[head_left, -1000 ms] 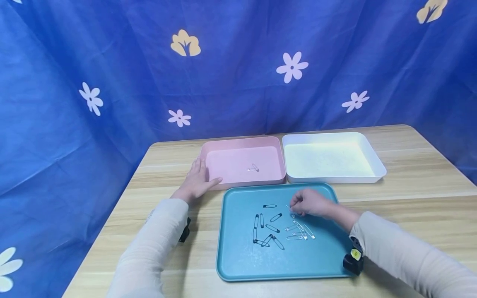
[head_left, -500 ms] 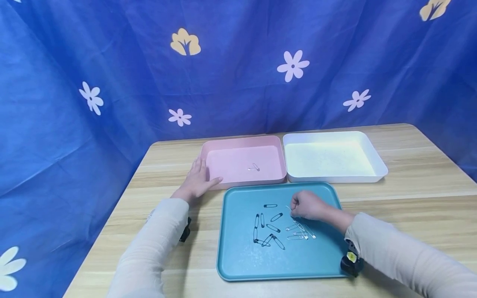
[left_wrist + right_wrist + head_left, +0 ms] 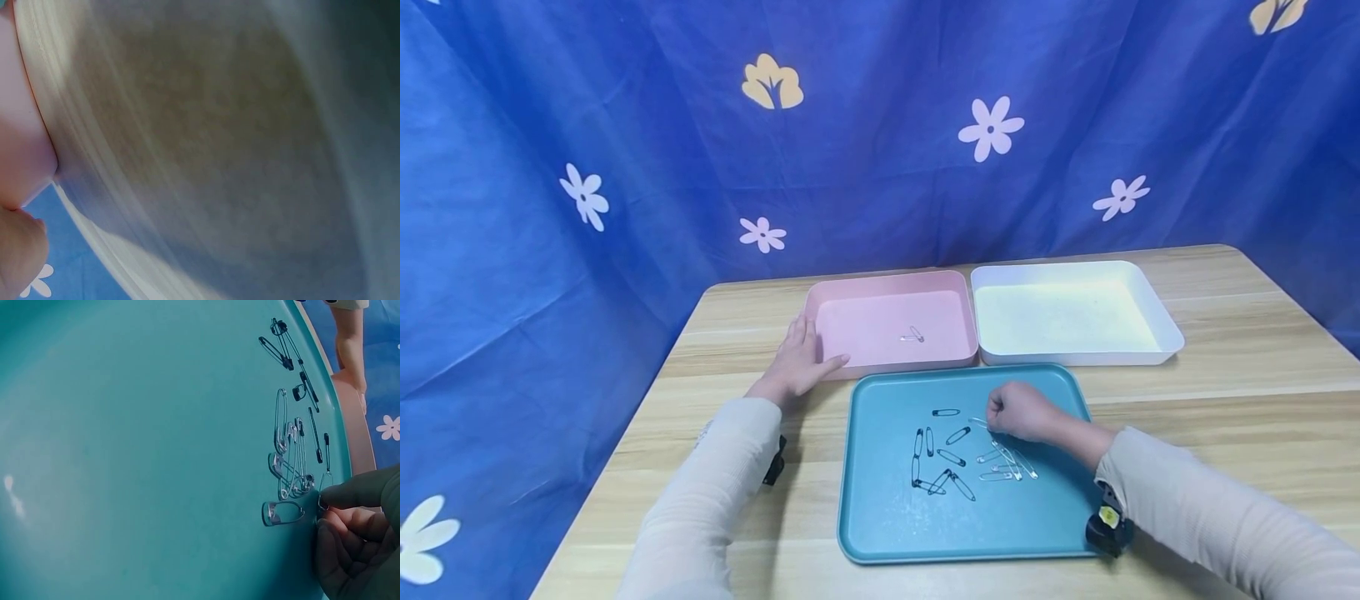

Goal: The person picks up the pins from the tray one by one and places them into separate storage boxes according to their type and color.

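Note:
My right hand [image 3: 1021,412] is over the upper right part of the teal tray [image 3: 880,533]. Its thumb and forefinger pinch a silver safety pin [image 3: 325,482], part of it hidden by the fingertips. Just below the hand lies a loose pile of several silver safety pins [image 3: 1004,463]. Several black safety pins [image 3: 951,457] are spread to its left on the tray. My left hand [image 3: 795,363] rests at the near left corner of the pink box [image 3: 891,365], fingers extended along its left side and thumb at the front rim. Silver safety pins [image 3: 914,336] lie inside that box.
A white box [image 3: 1075,358] stands beside the pink one, behind the tray. All sit on a wood-grain table [image 3: 1240,367]. A blue curtain [image 3: 865,167] with flower prints hangs behind the table's far edge.
My right hand has shifted slightly and its fingers have drawn closer around the silver safety pin, which now points out to the left. My left hand stays on the pink box.

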Tool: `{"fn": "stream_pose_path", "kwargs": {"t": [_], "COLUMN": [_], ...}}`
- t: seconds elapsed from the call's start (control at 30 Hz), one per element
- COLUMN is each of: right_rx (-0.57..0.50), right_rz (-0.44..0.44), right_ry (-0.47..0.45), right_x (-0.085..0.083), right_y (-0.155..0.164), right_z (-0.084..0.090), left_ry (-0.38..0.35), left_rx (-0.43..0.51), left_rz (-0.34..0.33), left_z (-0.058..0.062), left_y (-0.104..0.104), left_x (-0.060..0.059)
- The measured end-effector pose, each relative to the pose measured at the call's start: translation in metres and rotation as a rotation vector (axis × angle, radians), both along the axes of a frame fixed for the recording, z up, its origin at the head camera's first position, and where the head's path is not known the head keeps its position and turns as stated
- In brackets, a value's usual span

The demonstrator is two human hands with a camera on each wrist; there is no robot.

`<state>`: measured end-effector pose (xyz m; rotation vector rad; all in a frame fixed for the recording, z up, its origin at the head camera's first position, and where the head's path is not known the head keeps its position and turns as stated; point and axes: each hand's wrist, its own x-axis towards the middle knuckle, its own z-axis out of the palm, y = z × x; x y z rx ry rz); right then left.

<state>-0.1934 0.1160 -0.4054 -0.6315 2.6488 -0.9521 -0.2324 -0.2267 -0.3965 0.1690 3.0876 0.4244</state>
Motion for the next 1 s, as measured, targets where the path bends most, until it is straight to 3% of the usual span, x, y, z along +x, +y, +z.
{"fn": "stream_pose_path", "kwargs": {"t": [0.57,1.0], "right_rx": [-0.111,-0.334], "right_rz": [-0.061,-0.029], "right_ry": [-0.113,-0.126], "right_x": [-0.007,-0.017], "right_y": [0.0,-0.005], "right_z": [-0.002,0.007], "left_ry": [0.011,-0.004], "left_rx": [0.024,0.001], "left_rz": [0.005,0.004], "left_z": [-0.001,-0.001], "left_y": [0.0,0.0], "left_x": [0.0,0.0]}}
